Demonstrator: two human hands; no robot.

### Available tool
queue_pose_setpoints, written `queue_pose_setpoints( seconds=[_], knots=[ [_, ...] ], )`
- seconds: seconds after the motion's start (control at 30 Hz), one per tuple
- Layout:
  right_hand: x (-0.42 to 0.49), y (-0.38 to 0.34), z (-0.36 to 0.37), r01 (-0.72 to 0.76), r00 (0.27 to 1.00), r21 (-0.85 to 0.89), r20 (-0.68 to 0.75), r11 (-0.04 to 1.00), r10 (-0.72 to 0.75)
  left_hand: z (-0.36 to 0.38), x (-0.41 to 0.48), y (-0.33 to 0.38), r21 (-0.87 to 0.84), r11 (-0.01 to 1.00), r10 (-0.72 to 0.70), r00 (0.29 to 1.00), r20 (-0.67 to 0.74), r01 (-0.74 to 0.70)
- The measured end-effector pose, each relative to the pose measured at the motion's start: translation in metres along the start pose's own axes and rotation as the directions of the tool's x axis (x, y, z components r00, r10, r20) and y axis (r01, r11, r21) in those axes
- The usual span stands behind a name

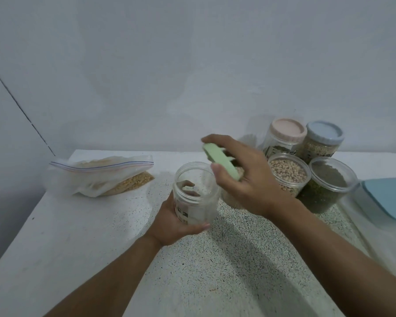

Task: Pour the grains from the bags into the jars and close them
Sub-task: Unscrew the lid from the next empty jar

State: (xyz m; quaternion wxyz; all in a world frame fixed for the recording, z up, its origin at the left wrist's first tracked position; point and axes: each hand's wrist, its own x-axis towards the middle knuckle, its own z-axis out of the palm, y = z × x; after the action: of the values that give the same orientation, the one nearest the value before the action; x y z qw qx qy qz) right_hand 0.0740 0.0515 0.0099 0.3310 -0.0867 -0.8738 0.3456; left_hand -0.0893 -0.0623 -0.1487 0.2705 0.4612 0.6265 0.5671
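My left hand (176, 223) grips an empty clear plastic jar (196, 193) from its left side, holding it tilted above the speckled counter (215, 259). Just right of the jar's mouth, my right hand (245, 177) holds a green lid (220, 161) on edge between thumb and fingers. A zip bag of yellow grains (103, 177) lies on its side at the back left of the counter, its seal closed. Another jar partly shows behind my right hand; its contents are mostly hidden.
At the back right stand a pink-lidded jar (284, 138), a blue-lidded jar of grains (321, 143), an open jar of pale beans (288, 173) and an open jar of green grains (329, 184). A blue lid (389, 197) lies at the right edge. The wall rises directly behind.
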Motion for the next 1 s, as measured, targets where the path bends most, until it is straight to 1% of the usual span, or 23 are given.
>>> queue_pose_setpoints(
  seconds=[0.07,0.13,0.23,0.27,0.33,0.4,0.47,0.5,0.57,0.63,0.7,0.83,0.9,1.0],
  knots=[
    [-0.019,0.009,-0.006,-0.124,0.991,0.027,-0.036,0.992,0.125,0.000,-0.002,0.005,0.021,1.000,0.014,1.000,0.004,-0.014],
    [-0.036,0.018,-0.012,-0.215,0.973,0.029,-0.077,0.976,0.217,0.000,-0.003,0.010,0.032,0.999,0.022,1.000,0.019,-0.023],
    [-0.058,0.029,-0.022,-0.383,0.913,0.010,-0.151,0.924,0.380,0.003,-0.008,0.014,0.042,0.999,-0.006,0.998,0.056,0.004],
    [-0.065,0.033,-0.022,-0.427,0.894,0.008,-0.146,0.904,0.423,0.003,-0.009,0.015,0.048,0.999,-0.019,0.997,0.072,0.015],
    [-0.077,0.041,-0.022,-0.467,0.874,0.021,-0.144,0.884,0.464,0.006,-0.011,0.016,0.056,0.998,-0.039,0.994,0.097,0.034],
    [-0.086,0.044,-0.021,-0.467,0.863,0.051,-0.190,0.883,0.468,0.010,-0.012,0.017,0.061,0.997,-0.062,0.992,0.109,0.055],
    [-0.092,0.049,-0.023,-0.454,0.866,0.040,-0.214,0.890,0.452,0.015,-0.014,0.018,0.069,0.995,-0.081,0.988,0.135,0.072],
    [-0.094,0.054,-0.023,-0.462,0.867,0.026,-0.196,0.886,0.458,0.019,-0.017,0.019,0.076,0.994,-0.095,0.985,0.147,0.085],
    [-0.099,0.069,-0.025,-0.522,0.847,0.001,-0.119,0.853,0.518,0.028,-0.021,0.021,0.091,0.990,-0.119,0.981,0.152,0.106],
    [-0.105,0.087,-0.024,-0.557,0.830,-0.104,-0.027,0.824,0.558,0.037,-0.023,0.023,0.106,0.987,-0.132,0.984,0.122,0.119],
    [-0.111,0.100,-0.024,-0.518,0.844,-0.230,0.020,0.824,0.537,0.044,-0.022,0.027,0.119,0.986,-0.134,0.985,0.109,0.121],
    [-0.118,0.112,-0.021,-0.354,0.915,-0.353,0.063,0.866,0.399,0.064,-0.021,0.034,0.117,0.981,-0.168,0.980,0.106,0.155],
    [-0.121,0.120,-0.025,-0.317,0.922,-0.363,0.098,0.876,0.374,0.077,-0.022,0.038,0.120,0.981,-0.163,0.981,0.102,0.151],
    [-0.128,0.132,-0.038,-0.320,0.911,-0.360,0.136,0.876,0.389,0.095,-0.026,0.046,0.141,0.982,-0.143,0.984,0.105,0.127]
  ],
)
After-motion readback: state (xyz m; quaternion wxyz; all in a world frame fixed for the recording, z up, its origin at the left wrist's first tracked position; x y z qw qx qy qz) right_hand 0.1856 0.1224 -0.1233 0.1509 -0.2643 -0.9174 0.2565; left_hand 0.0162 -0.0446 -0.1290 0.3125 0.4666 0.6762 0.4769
